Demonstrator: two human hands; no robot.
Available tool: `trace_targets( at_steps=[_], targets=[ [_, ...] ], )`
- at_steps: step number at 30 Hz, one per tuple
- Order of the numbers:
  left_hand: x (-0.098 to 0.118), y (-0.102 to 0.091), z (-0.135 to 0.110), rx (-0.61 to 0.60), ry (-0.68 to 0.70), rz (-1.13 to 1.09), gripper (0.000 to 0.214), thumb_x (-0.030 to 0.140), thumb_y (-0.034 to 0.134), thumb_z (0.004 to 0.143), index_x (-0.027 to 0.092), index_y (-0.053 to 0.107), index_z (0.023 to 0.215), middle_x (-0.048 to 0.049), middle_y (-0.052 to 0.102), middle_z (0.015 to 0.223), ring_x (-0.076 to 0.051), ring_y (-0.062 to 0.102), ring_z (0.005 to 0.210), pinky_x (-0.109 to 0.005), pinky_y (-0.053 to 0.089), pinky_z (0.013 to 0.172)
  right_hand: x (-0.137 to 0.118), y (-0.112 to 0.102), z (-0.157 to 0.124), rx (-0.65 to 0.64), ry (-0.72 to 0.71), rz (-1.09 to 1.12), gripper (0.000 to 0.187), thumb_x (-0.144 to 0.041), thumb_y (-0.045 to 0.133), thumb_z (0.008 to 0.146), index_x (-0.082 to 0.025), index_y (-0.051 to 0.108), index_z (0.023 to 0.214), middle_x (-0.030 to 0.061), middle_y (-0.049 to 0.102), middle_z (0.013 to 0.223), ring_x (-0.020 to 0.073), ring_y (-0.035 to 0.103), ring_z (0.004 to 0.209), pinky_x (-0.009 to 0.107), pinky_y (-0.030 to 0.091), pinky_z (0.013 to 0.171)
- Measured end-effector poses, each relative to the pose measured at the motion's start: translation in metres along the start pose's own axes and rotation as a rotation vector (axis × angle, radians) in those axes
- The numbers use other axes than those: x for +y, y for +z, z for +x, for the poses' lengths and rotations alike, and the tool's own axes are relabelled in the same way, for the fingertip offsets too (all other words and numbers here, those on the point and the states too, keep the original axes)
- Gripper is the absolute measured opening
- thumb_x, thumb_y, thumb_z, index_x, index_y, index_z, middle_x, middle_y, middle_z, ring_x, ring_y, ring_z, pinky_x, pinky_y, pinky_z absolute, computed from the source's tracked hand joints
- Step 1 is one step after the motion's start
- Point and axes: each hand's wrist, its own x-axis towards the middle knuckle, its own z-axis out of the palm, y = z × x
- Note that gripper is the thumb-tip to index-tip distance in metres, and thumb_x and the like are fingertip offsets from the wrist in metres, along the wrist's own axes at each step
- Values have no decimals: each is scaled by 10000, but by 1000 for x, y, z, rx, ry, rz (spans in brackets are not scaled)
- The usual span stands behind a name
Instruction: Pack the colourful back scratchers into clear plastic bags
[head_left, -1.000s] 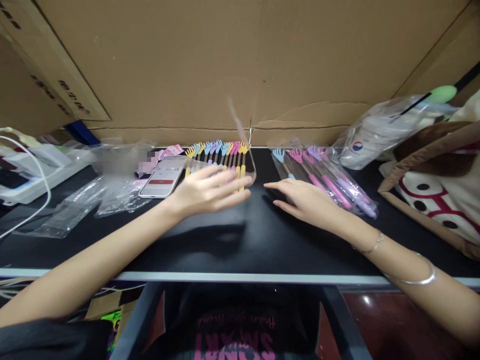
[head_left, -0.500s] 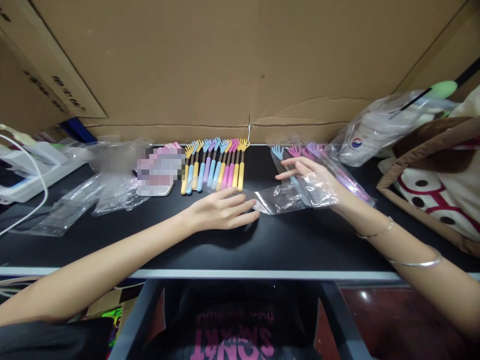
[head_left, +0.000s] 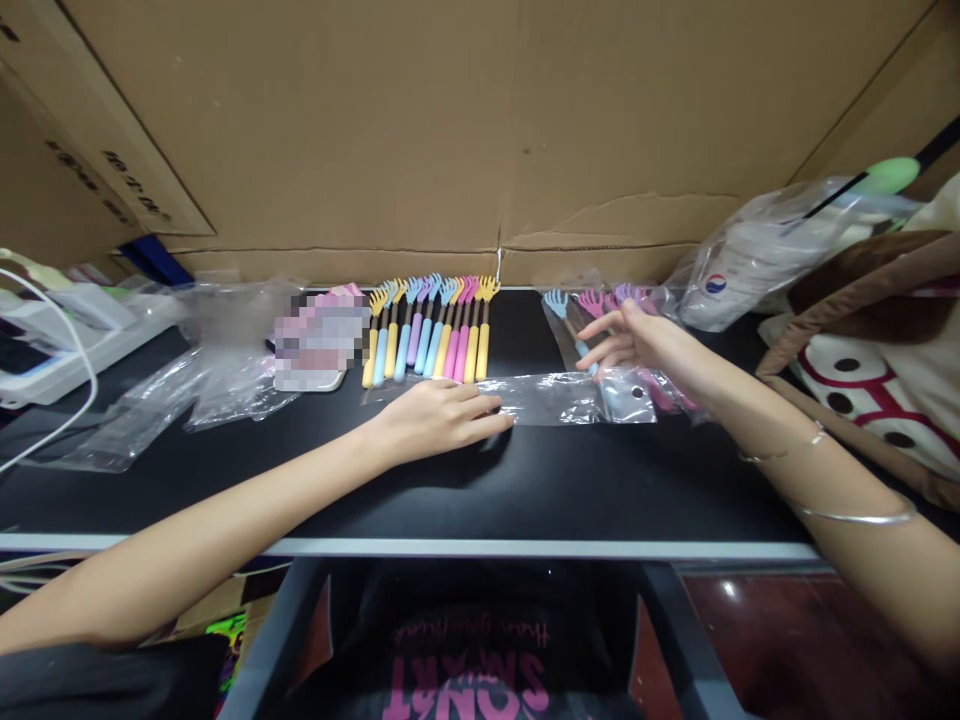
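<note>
My left hand [head_left: 446,420] lies flat with its fingers stretched out on one end of a clear plastic bag [head_left: 551,398]. The bag lies lengthwise on the black table, its holed tab towards the right. Just above that end, my right hand [head_left: 630,340] hovers with fingers apart, holding nothing. Behind its fingers is a blue back scratcher [head_left: 557,303] in clear wrapping, alongside a pink one [head_left: 591,302] and a purple one [head_left: 628,292], partly hidden by the hand. A row of several back scratchers [head_left: 427,340] with yellow, blue, purple and pink handles stretches beyond my left hand.
A phone [head_left: 319,345], blurred out, and a heap of clear bags [head_left: 232,350] lie at left. A white power strip [head_left: 105,350] with a cable sits at far left. Right are a bagged cup [head_left: 731,280] and a cloth bag [head_left: 847,370]. Cardboard [head_left: 450,130] walls the back.
My right hand has let go of the plastic bag's right end and risen slightly. The bag now lies flatter and straighter. My left hand has barely moved.
</note>
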Motion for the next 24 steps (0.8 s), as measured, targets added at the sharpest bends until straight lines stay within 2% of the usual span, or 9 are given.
trace_targets(
  at_steps=[3, 5, 11, 19, 24],
  targets=[
    [0, 0, -1, -3, -33, -34, 248, 101, 447, 975, 201, 625, 1115, -11, 724, 1058, -117, 660, 776, -205, 464, 555, 1, -1, -2, -25, -14, -144, 509, -669, 623, 787, -202, 610, 987, 90, 764, 844, 194, 683, 575, 317, 512, 524],
    [0, 0, 0, -21, -29, -37, 240, 99, 461, 969, 198, 626, 1112, -14, 720, 1069, -122, 662, 797, -204, 471, 554, 1, 1, -3, -58, -18, -252, 469, -601, 680, 761, -202, 610, 999, 61, 745, 791, 182, 663, 580, 298, 486, 519],
    [0, -1, -1, -66, -26, -42, 242, 100, 484, 962, 201, 636, 1120, -21, 716, 1078, -133, 664, 833, -217, 503, 579, -3, 4, -7, -159, -37, -415, 411, -529, 651, 788, -203, 619, 1035, 40, 737, 764, 169, 642, 622, 287, 441, 546],
    [-5, 1, -4, -22, -59, -80, 241, 122, 488, 975, 205, 646, 1137, -16, 723, 1065, -135, 664, 844, -225, 528, 640, -7, 5, -9, -277, -1, -330, 447, -539, 671, 770, -207, 605, 1061, 37, 738, 762, 181, 655, 669, 303, 444, 582],
    [-7, -2, -4, -51, -83, -111, 258, 121, 464, 989, 209, 646, 1149, -18, 729, 1016, -128, 668, 861, -211, 526, 672, -5, 4, -9, -281, -18, -311, 423, -511, 680, 778, -201, 609, 1057, 34, 727, 747, 178, 651, 673, 311, 463, 609]
  ],
)
